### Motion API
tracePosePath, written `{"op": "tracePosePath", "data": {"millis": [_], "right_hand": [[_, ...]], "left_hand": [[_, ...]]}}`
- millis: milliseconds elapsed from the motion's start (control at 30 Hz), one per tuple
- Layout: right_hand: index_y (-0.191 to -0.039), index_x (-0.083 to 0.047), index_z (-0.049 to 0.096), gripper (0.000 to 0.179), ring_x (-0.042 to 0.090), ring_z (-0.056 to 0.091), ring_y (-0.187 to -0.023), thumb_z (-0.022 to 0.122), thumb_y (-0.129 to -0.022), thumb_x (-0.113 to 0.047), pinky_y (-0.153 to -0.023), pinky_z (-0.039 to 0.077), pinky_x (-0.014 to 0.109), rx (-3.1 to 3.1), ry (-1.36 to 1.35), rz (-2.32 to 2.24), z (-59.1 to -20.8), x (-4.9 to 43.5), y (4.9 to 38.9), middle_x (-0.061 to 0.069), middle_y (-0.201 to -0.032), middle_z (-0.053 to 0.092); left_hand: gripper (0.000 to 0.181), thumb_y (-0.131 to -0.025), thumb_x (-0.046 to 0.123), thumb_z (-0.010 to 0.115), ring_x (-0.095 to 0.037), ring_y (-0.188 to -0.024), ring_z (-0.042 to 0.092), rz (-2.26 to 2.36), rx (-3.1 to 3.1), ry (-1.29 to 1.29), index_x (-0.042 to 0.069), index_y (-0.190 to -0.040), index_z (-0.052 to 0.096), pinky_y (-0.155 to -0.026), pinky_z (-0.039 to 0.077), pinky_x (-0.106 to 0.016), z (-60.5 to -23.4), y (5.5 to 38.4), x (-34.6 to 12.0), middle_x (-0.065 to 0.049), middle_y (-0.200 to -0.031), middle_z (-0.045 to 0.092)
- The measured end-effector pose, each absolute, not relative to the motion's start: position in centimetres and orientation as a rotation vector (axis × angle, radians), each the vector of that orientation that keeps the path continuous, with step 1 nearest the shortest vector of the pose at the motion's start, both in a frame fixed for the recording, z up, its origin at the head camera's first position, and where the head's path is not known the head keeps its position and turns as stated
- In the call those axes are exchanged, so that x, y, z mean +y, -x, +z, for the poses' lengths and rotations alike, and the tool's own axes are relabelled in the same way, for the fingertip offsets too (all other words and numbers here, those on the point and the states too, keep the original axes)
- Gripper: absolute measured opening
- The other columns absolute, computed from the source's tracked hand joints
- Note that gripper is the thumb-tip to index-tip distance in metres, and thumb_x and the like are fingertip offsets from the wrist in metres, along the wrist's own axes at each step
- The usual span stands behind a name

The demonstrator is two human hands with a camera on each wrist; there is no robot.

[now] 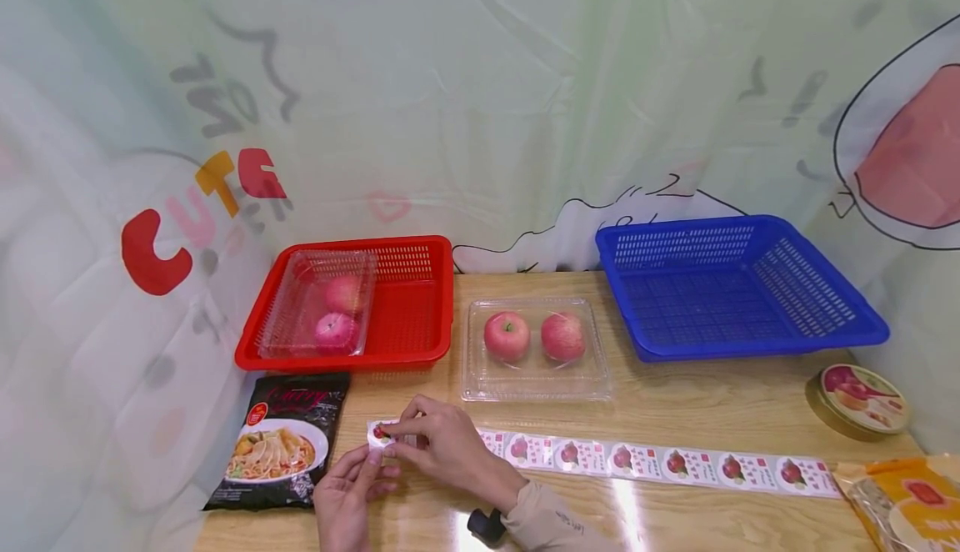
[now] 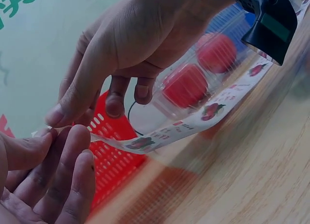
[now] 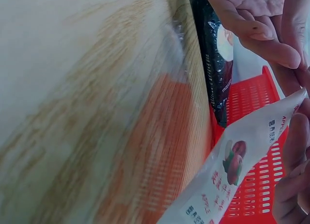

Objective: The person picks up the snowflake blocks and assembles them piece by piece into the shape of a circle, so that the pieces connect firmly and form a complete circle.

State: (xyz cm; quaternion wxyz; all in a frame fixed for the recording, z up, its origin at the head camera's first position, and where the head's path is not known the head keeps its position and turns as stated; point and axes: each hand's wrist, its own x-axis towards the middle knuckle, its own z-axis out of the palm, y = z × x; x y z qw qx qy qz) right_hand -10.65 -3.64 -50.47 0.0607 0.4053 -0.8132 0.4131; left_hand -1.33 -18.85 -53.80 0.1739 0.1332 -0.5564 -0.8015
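A long strip of apple-printed sticker labels (image 1: pixel 648 462) runs across the table, its left end lifted. My left hand (image 1: pixel 347 489) pinches that end between thumb and fingertips. Close beside it, my right hand (image 1: pixel 457 452) pinches the same end from above, thumb and index finger near the left fingertips. In the left wrist view the strip (image 2: pixel 189 131) curves up from the table into both hands; the fingers hide its very tip. Behind the right hand sits a lidded clear plastic box (image 1: pixel 536 387) with two red apples (image 1: pixel 507 336).
At the back left a red basket (image 1: pixel 408 318) holds another clear box (image 1: pixel 281 318) of fruit. A blue basket (image 1: pixel 712 285) stands back right, with a round tin (image 1: pixel 862 399) in front. A black noodle packet (image 1: pixel 281 444) lies left, an orange-yellow packet (image 1: pixel 915 498) at the right.
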Motion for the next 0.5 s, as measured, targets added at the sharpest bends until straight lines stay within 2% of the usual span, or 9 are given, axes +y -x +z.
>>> {"op": "tracePosePath", "data": {"millis": [267, 500], "right_hand": [[-0.116, -0.019, 0.083, 0.031, 0.005, 0.058, -0.065, 0.087, -0.089, -0.033, -0.061, 0.033, 0.004, -2.483, -1.255, 1.259, -50.65, -3.55, 10.73, -0.006, -0.094, 0.069], [-0.118, -0.018, 0.083, 0.029, 0.008, 0.064, -0.067, 0.087, -0.089, -0.024, -0.061, 0.037, 0.004, -2.524, -1.266, 1.278, -50.48, -3.24, 11.01, -0.005, -0.096, 0.070]], "left_hand": [[0.027, -0.101, -0.009, 0.062, -0.010, -0.068, 0.077, -2.235, -1.608, -0.378, 0.011, -0.100, 0.079, -0.059, 0.063, -0.026, -53.79, 1.20, -18.68, 0.001, -0.085, 0.081], [0.016, -0.098, -0.011, 0.064, -0.011, -0.066, 0.076, -2.182, -1.638, -0.410, 0.000, -0.101, 0.077, -0.057, 0.063, -0.027, -53.69, 1.59, -18.37, 0.000, -0.082, 0.080]]}}
